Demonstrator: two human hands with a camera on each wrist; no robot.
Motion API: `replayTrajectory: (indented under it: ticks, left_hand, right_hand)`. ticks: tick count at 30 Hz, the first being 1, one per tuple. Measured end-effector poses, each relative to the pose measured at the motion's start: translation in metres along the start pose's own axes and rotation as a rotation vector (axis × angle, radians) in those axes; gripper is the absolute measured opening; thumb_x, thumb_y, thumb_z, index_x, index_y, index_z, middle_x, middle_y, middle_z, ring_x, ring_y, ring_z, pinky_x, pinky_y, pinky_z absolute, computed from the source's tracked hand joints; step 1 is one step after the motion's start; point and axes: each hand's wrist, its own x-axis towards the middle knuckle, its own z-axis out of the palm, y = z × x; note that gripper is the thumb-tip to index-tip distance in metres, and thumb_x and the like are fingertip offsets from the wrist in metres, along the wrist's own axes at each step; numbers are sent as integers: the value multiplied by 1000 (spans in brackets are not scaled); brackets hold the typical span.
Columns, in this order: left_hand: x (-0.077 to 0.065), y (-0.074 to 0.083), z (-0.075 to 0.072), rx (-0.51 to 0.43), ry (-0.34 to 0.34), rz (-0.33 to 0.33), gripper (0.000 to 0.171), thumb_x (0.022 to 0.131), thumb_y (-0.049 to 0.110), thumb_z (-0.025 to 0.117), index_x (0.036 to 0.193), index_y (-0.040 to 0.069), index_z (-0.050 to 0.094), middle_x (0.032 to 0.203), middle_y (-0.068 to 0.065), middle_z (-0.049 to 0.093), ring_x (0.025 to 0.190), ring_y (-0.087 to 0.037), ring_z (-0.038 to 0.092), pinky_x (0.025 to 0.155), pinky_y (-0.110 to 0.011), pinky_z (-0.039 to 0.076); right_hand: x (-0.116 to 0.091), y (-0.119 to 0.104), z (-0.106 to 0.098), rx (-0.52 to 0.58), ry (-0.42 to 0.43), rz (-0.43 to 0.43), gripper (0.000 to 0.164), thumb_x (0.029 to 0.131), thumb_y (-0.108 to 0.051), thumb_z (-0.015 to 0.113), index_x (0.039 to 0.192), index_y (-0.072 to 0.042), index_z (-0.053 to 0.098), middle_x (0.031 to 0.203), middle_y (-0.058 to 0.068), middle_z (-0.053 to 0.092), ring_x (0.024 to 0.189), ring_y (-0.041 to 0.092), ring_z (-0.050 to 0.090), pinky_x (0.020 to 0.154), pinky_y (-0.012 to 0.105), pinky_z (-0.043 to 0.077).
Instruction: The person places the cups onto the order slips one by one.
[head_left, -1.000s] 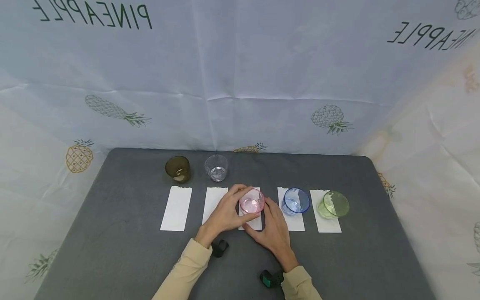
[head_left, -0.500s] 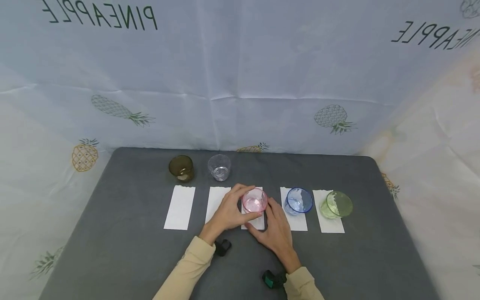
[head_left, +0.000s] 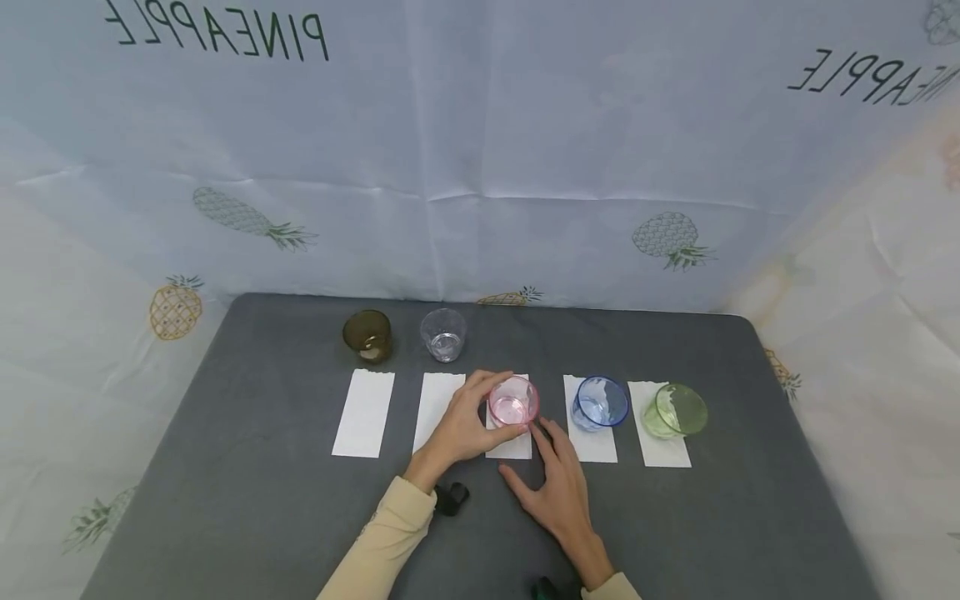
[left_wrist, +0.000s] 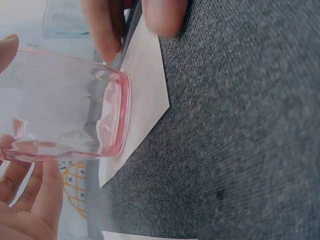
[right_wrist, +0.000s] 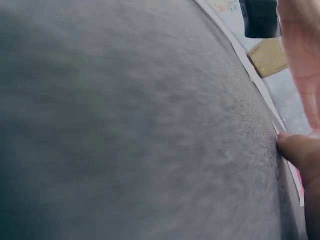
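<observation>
A pink glass (head_left: 513,402) stands upright on a white paper strip (head_left: 510,450) in the middle of the table. My left hand (head_left: 463,425) holds it from the left, thumb at the front and fingers round the back of the rim. The left wrist view shows the glass's pink base (left_wrist: 116,117) down at the paper. Just in front of the glass and to its right is my right hand (head_left: 557,487), fingers extended and spread, index fingertip near the rim. In the right wrist view its thumb (right_wrist: 300,150) lies by the paper's edge.
Behind stand a brown glass (head_left: 367,336) and a clear glass (head_left: 443,335). To the right, a blue glass (head_left: 600,403) and a green glass (head_left: 677,411) sit on paper strips. Another paper strip (head_left: 363,414) lies far left, with a second strip (head_left: 435,404) beside the left hand.
My right hand has drawn back from the pink glass, toward the front of the table. The left hand keeps its hold, and the whole head view has shifted slightly.
</observation>
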Motion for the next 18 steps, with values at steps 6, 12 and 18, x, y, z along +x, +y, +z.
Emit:
replayTrajectory:
  ticks: [6,12,18]
  left_hand:
    - [-1,1,-1,-22,-9,-21,81,76,31,90,145,6,57,136,-14,61,127,-29,61,107,-50,51]
    - [-1,3,0,-11,-15,-48,81,77,33,89,146,8,56,140,-13,59,131,-28,59,110,-52,49]
    - [-2,6,-2,20,-33,-35,83,78,35,87,148,7,54,143,-13,57,134,-31,56,111,-53,48]
  right_hand:
    - [-13,-6,-8,104,14,29,76,66,-31,96,134,-9,68,139,15,62,131,36,57,101,52,53]
    - [-22,-20,-15,160,22,53,73,66,-28,96,132,-13,69,137,8,64,133,29,55,114,15,36]
    - [-22,-36,-18,243,28,-11,66,72,-28,94,132,-17,70,136,6,64,131,28,57,114,9,33]
